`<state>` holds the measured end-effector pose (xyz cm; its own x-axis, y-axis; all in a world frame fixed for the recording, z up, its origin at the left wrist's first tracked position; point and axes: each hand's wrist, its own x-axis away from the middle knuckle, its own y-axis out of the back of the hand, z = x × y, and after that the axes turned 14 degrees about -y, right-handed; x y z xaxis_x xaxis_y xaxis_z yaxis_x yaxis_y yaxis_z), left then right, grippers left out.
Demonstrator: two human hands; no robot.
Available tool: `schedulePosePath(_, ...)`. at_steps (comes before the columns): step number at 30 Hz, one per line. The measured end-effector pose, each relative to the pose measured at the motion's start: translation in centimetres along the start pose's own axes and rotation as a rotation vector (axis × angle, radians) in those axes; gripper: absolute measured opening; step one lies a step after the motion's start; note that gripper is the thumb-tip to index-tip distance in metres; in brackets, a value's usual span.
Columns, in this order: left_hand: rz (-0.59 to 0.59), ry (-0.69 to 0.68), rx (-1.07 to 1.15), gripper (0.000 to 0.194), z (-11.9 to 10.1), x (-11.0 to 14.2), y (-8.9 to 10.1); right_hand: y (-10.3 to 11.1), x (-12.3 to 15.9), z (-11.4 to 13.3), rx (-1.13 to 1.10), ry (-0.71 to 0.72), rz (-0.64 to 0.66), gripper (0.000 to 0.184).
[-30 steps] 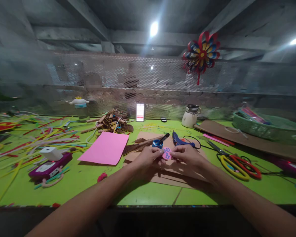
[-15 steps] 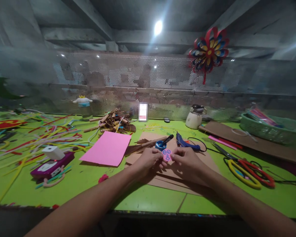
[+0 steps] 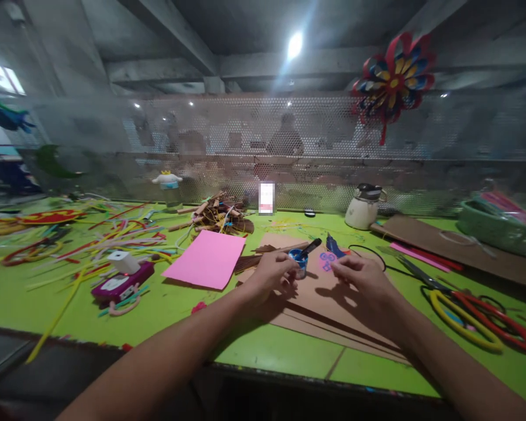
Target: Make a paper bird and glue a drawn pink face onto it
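Observation:
My right hand (image 3: 359, 273) pinches a small pink paper cut-out (image 3: 327, 261) with blue painted marks, holding it above the brown cardboard (image 3: 315, 298). My left hand (image 3: 277, 272) has its fingers bent and apart beside a small jar of blue paint (image 3: 298, 270). Whether its fingertips touch the jar I cannot tell. A dark-handled tool (image 3: 311, 248) leans in the jar, its lower end hidden. Behind the cut-out lies a blue glue gun (image 3: 334, 245), partly covered by the right hand and the paper.
A pink sheet (image 3: 206, 260) lies left of the cardboard. Further left are a purple power strip (image 3: 123, 282) and scattered pipe cleaners (image 3: 135, 240). Scissors with yellow and red handles (image 3: 464, 316) lie to the right. At the back stand a white jug (image 3: 363, 209) and a green basket (image 3: 486, 219).
My left hand has let go of the cut-out and moved beside the paint jar. My right hand has carried the cut-out to the right. The camera view has swung left.

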<state>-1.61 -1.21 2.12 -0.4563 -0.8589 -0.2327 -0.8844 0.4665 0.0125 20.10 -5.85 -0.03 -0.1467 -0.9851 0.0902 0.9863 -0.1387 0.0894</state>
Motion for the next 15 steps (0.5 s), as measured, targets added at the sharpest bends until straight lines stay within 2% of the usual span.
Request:
schedulePosePath(4,-0.099,-0.153,-0.114,0.019,-2.3,-1.1,2.0,2.2,-1.6,-0.5,0.034,0.06,0.022,0.037)
schedulePosePath(9,-0.311,-0.318,-0.292,0.029,-5.6,-2.4,6.3,2.8,-2.0,-0.7,0.009,0.066,0.089,0.037)
schedulePosePath(13,-0.424,-0.344,-0.528,0.039,-7.3,-2.1,10.2,2.9,-2.0,-0.4,0.011,0.071,0.136,0.037)
schedulePosePath(15,-0.426,-0.314,-0.621,0.036,-7.6,-1.3,11.7,3.0,-2.0,-0.2,0.012,0.077,0.148,0.038)
